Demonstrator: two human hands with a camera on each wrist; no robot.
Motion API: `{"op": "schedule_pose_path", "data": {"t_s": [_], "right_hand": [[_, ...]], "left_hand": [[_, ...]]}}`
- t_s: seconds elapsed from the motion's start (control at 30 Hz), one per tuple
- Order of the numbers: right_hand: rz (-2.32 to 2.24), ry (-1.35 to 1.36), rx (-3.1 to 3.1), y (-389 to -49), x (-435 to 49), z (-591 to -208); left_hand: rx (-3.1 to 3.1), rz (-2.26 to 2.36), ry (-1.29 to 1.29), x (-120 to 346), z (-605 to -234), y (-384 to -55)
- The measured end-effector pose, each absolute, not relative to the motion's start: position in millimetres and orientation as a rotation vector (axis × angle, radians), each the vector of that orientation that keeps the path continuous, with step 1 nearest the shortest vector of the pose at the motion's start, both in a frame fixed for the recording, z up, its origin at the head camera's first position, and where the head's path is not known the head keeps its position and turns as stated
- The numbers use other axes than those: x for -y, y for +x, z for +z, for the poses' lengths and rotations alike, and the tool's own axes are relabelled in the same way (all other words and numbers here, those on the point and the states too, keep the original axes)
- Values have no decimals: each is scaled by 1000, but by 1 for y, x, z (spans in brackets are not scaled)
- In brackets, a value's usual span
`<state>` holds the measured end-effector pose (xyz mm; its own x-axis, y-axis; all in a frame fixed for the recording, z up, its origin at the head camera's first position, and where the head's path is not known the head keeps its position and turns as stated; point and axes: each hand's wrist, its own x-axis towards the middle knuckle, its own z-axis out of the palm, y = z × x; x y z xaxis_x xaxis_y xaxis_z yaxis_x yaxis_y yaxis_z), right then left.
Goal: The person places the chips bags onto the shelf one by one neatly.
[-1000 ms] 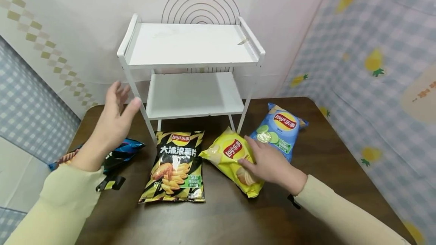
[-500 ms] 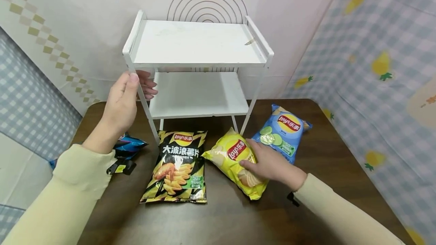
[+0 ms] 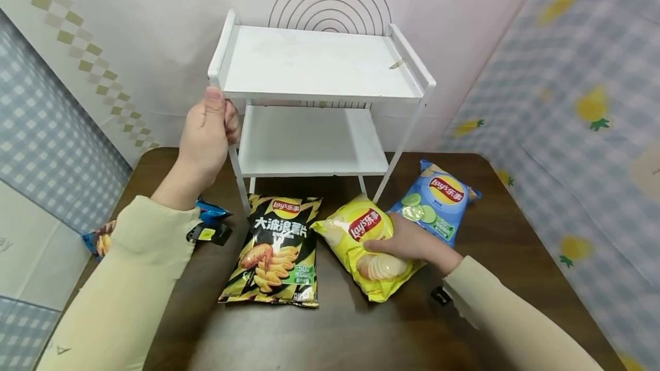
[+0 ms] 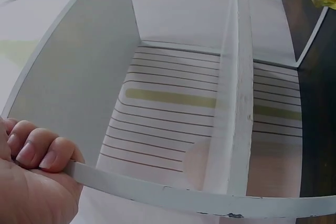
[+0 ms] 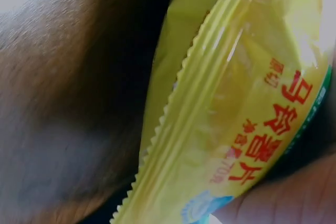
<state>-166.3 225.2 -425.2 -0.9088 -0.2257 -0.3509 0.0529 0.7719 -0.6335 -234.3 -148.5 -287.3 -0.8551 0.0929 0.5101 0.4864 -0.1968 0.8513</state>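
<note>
My left hand (image 3: 208,127) grips the upper part of the left front leg of a white two-tier shelf (image 3: 325,64). In the left wrist view, the curled fingers (image 4: 39,148) wrap round that leg (image 4: 157,196). My right hand (image 3: 407,239) holds a yellow bag of potato chips (image 3: 356,256) by its right side, thumb on the front and the other fingers mostly hidden. The right wrist view shows the bag's crimped end (image 5: 184,87) close up. Left of it, a black-and-yellow chip bag (image 3: 278,256) lies face up in front of the shelf.
A blue chip bag (image 3: 438,199) lies behind my right hand, partly covered. Another blue-and-dark bag (image 3: 211,210) is mostly hidden under my left forearm. The brown table (image 3: 278,336) meets checked fabric (image 3: 567,90) on the right, with a pale backdrop behind the shelf.
My left hand has moved from beside the shelf to its left front leg and closed round it. The yellow bag, in my right hand, has turned slightly, its lower end swinging left.
</note>
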Motion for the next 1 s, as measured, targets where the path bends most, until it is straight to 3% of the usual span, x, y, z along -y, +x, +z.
{"op": "schedule_pose_path", "data": {"t_s": [0.6, 1.0], "right_hand": [[-1050, -126, -2546, -158, -231, -420], [-1003, -174, -2580, -148, -229, -397]], "left_hand": [[1814, -2087, -682, 144, -285, -232], [1860, -2040, -672, 147, -285, -231]]}}
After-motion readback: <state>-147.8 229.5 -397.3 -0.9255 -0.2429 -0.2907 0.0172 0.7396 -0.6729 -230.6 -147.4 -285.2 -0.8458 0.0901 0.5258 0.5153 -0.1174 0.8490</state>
